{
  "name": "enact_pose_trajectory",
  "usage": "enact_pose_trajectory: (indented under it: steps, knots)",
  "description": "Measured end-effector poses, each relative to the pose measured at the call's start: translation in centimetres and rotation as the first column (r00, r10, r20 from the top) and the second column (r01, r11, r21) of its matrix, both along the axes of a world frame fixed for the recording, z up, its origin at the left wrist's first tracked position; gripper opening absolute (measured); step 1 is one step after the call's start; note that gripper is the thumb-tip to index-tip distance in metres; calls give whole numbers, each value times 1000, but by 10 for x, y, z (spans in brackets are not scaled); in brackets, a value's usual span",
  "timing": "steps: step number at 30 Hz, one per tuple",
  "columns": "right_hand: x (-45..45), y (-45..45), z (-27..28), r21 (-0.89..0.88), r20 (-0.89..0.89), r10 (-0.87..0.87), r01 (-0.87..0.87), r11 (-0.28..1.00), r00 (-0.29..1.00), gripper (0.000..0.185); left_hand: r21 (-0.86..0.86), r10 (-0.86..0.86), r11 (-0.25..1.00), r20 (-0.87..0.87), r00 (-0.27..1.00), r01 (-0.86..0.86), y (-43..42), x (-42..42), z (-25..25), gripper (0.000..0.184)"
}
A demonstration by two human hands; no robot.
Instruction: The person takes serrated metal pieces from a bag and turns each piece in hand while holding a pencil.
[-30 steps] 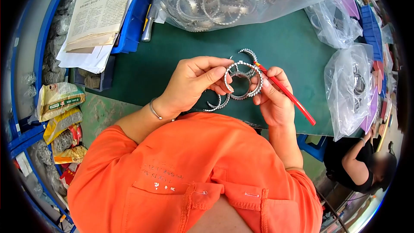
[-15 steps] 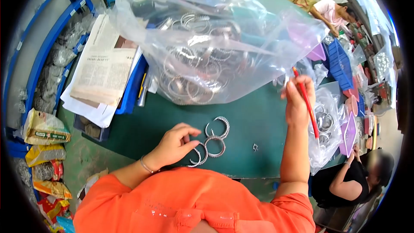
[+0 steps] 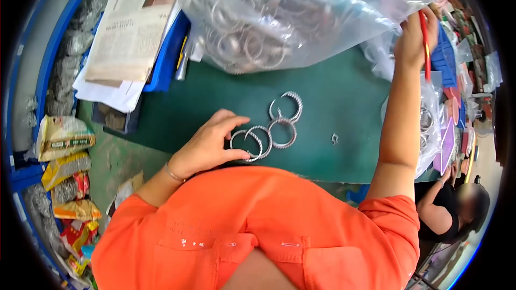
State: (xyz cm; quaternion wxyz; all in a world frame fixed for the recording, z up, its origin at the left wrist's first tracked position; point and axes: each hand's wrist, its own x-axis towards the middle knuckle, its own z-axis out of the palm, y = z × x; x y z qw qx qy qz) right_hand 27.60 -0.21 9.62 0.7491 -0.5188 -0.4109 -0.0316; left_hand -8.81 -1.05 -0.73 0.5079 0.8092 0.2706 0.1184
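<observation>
Several silvery twisted bangles lie overlapping on the green table in front of me, the nearest bangle (image 3: 245, 146) by my left hand (image 3: 212, 142). The fingers and thumb of that hand are spread around its left side, the thumb tip at its lower edge. Further bangles, one plain-looking bangle (image 3: 282, 133) and one open-ended bangle (image 3: 290, 108), lie to the right. My right hand (image 3: 413, 43) is closed on a red pen (image 3: 426, 48), at the right edge of a large clear plastic bag (image 3: 322, 37) full of bangles. The fingertips there are partly hidden.
A small metal piece (image 3: 335, 138) lies on the green table (image 3: 333, 91). Newspaper (image 3: 126, 32) covers a blue tray (image 3: 169, 56) at left. Another bag of bangles (image 3: 427, 123) is at right, near a purple tray (image 3: 445, 147). A person in black (image 3: 438, 209) sits at lower right.
My right hand has moved forward and right with the red pen, to the bag's edge. My left hand has opened wider around the nearest bangle. The camera view has shifted.
</observation>
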Motion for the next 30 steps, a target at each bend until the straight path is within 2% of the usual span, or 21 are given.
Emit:
enact_pose_trajectory:
  steps: [1,2,3,5,7,9,11,12,14,15,18,19,21,22,24,27,29,30]
  knots:
    - [-15,-17,-9,-35,2,-70,70,997,998,20,13,-32,999,0,999,32,-1,0,-4,55]
    - [-20,-35,-29,-95,39,-65,68,993,997,17,31,-71,997,-22,997,72,-1,1,-8,57]
    - [-32,-53,-43,-241,57,-26,39,970,998,12,52,-112,992,-41,993,114,-1,2,-11,58]
    - [-61,-75,-81,-475,-78,101,-126,871,992,9,50,-107,993,-36,994,109,-1,11,-16,49]
    - [-82,-86,-120,-606,-192,201,-277,746,961,14,220,-76,973,7,997,73,0,21,-29,41]
    - [-107,-89,-131,-740,41,272,-154,655,961,22,194,-95,977,5,995,92,1,29,-22,36]
    - [-110,-89,-140,-811,156,318,-63,582,935,25,159,-126,980,8,992,124,2,34,-19,36]
    - [-112,-88,-138,-811,153,320,-66,581,935,25,163,-123,979,6,992,121,2,34,-21,36]
    - [-117,-87,-124,-815,-175,277,-297,497,945,27,151,-109,983,14,994,105,0,33,-22,36]
    - [-118,-87,-120,-813,-175,281,-299,500,944,27,140,-94,986,27,995,90,0,32,-21,35]
    - [-126,-90,-100,-595,-377,308,-483,643,874,28,61,-68,996,15,998,67,0,30,-19,33]
    - [-126,-90,-96,-560,-340,348,-485,671,874,29,60,-69,996,12,998,68,0,29,-19,33]
    - [-108,-92,-107,-657,-327,410,-517,549,851,30,26,-41,999,56,998,40,1,30,-19,31]
    - [-109,-94,-104,-659,-324,405,-512,552,855,30,27,-47,999,60,997,45,3,32,-19,31]
    - [-112,-98,-97,-496,-532,390,-651,575,751,29,21,-42,999,71,997,40,5,33,-20,32]
    - [-113,-96,-96,-587,-544,317,-622,518,777,29,52,16,998,122,992,-22,5,39,-16,35]
    - [-114,-98,-92,-600,-485,348,-594,535,803,25,62,14,998,123,992,-22,6,43,-14,37]
    - [-119,-101,-86,-410,-524,418,-649,640,743,23,55,15,998,137,990,-23,7,43,-13,38]
